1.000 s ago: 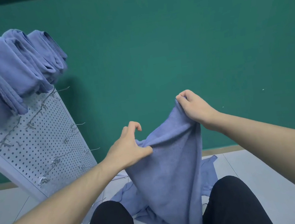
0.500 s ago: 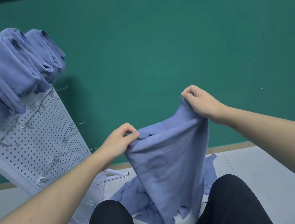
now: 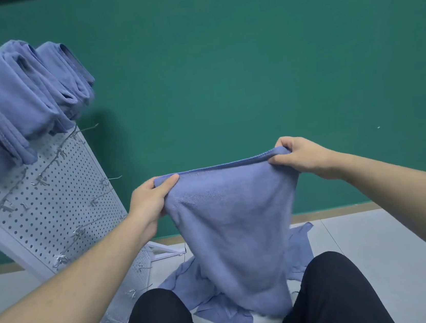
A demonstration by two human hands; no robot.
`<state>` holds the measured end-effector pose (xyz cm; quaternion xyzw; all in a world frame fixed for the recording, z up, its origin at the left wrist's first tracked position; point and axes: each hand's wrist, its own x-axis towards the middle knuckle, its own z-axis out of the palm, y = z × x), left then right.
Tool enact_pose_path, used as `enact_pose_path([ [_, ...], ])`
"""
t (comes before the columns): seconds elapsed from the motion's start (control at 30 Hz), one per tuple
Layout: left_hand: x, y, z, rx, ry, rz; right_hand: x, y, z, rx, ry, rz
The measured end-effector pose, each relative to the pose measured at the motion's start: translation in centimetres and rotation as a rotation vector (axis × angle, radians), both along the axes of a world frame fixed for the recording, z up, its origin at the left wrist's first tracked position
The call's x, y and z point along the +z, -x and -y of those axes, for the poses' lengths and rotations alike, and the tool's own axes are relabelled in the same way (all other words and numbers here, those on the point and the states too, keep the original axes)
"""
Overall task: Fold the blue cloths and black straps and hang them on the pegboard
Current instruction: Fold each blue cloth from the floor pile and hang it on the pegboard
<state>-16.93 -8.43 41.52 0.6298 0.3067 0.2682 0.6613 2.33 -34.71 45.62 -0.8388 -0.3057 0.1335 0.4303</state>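
A blue cloth (image 3: 235,220) hangs in front of me, stretched by its top edge between both hands. My left hand (image 3: 149,201) pinches its left corner and my right hand (image 3: 302,155) grips its right corner, slightly higher. The cloth's lower end droops between my knees. A white pegboard (image 3: 52,216) with metal hooks leans at the left. Several folded blue cloths (image 3: 19,104) hang over its upper hooks. No black strap is in view.
More loose blue cloths (image 3: 301,247) lie heaped on the pale tiled floor (image 3: 395,259) behind the held one. My black-trousered knees (image 3: 327,295) fill the bottom of the view. A green wall (image 3: 248,63) stands behind everything.
My hands have moved apart and the cloth's top edge is now pulled straight between them. My left hand went from touching the bunched cloth to pinching its corner.
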Motion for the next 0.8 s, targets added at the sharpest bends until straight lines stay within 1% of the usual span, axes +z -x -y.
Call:
enact_pose_path([
  [0.1, -0.5, -0.3, 0.5, 0.029, 0.120, 0.021, -0.6, 0.2, -0.3, -0.060, -0.008, -0.052],
  [0.17, -0.9, -0.7, 1.1, 0.054, 0.161, 0.027, -1.0, 0.6, -0.7, -0.132, -0.013, -0.072],
  [0.23, -1.2, -1.2, 1.7, 0.049, 0.165, 0.027, -1.4, 1.2, -1.5, -0.157, -0.051, -0.141],
  [0.3, -1.3, -1.6, 2.4, 0.013, 0.153, 0.026, -1.8, 2.1, -2.4, -0.131, -0.090, -0.195],
  [0.4, -1.3, -2.0, 3.4, -0.059, 0.166, 0.033, -2.3, 3.9, -3.9, -0.071, -0.095, -0.196],
  [0.43, -1.3, -2.0, 3.9, -0.082, 0.167, 0.033, -2.5, 4.5, -4.4, -0.045, -0.118, -0.233],
  [0.57, -1.9, -2.2, 5.9, -0.117, 0.105, 0.002, -3.3, 6.6, -5.8, 0.043, -0.240, -0.455],
  [0.63, -2.3, -2.1, 6.9, -0.115, 0.102, 0.002, -4.1, 7.4, -6.3, 0.053, -0.275, -0.502],
  [0.8, -3.4, -1.5, 8.6, -0.121, -0.023, -0.005, -5.5, 9.2, -6.8, -0.005, -0.377, -0.576],
])
